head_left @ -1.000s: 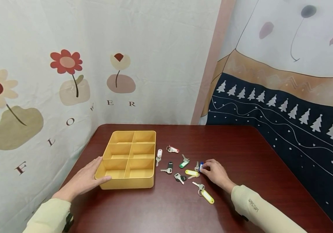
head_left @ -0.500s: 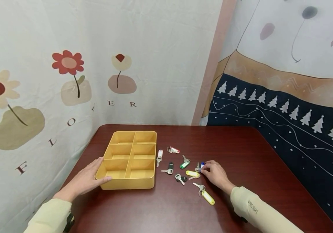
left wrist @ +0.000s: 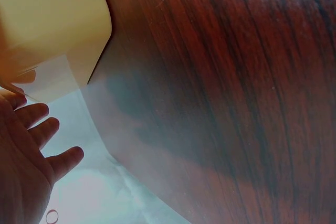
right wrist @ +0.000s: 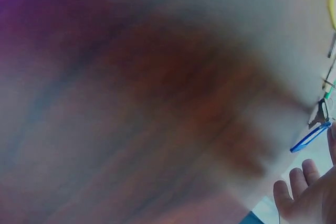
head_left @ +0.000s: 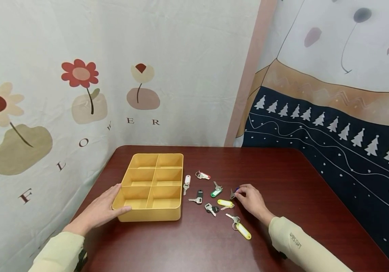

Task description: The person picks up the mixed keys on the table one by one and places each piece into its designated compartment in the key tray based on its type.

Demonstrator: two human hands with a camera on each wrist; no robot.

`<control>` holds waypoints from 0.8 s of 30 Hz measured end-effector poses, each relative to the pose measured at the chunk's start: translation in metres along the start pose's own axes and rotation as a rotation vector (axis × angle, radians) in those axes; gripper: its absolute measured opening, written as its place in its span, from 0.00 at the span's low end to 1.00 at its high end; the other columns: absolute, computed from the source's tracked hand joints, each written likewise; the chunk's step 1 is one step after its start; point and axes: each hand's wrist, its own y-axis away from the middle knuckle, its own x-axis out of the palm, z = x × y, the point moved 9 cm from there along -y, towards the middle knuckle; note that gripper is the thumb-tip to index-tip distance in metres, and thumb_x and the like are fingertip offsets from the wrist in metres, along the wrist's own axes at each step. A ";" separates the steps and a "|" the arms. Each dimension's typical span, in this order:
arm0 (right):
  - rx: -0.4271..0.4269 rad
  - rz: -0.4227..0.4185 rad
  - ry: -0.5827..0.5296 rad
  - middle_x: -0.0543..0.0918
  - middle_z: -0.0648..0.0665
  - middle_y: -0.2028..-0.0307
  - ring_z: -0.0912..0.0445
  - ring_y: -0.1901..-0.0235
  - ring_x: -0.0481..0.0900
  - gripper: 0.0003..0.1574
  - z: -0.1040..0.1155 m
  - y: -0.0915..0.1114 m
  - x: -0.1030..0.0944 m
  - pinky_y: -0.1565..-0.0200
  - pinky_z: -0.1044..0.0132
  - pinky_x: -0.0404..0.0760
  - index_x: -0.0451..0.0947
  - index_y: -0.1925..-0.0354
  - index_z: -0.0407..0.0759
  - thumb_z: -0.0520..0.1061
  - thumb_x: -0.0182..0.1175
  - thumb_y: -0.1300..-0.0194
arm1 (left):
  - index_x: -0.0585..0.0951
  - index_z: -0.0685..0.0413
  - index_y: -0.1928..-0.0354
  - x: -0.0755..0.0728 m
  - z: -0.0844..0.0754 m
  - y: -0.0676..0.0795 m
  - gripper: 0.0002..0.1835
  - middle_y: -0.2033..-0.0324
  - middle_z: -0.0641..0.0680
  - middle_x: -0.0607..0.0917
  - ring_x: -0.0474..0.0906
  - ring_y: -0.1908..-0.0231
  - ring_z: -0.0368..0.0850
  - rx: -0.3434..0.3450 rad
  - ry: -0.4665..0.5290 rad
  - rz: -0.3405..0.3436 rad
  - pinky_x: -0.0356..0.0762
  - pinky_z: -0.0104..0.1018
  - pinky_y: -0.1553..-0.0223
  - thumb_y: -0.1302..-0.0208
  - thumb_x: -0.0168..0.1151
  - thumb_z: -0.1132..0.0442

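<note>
My right hand (head_left: 251,198) pinches a blue key tag (right wrist: 311,137) between thumb and fingertips. Its key (head_left: 232,194) hangs off to the left of the fingers. In the right wrist view the tag is tilted, with the other fingers loose below it. My left hand (head_left: 99,207) rests at the near left corner of a yellow six-compartment box (head_left: 153,215), thumb across the corner and fingers along the side. Close to my right hand lie a key with a yellow tag (head_left: 226,203) and one with a green tag (head_left: 216,193).
Nearer the front is another yellow-tagged key (head_left: 243,231). Between box and right hand lie keys with black tags (head_left: 199,194), a white tag (head_left: 187,180) and a red tag (head_left: 205,176). The dark red table (head_left: 211,249) meets patterned cloth walls behind.
The blue tag and its key, flat beside my right fingertips before, have been picked up and tilted. My right hand has shifted slightly. The left hand and the box stay put.
</note>
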 end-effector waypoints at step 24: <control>0.068 -0.054 -0.201 0.80 0.35 0.45 0.42 0.43 0.76 0.07 0.026 -0.043 -0.017 0.44 0.46 0.75 0.87 0.63 0.41 0.44 0.65 0.33 | 0.56 0.73 0.27 0.002 0.002 0.000 0.57 0.30 0.74 0.60 0.55 0.31 0.71 -0.007 0.018 0.006 0.57 0.65 0.35 0.40 0.63 0.33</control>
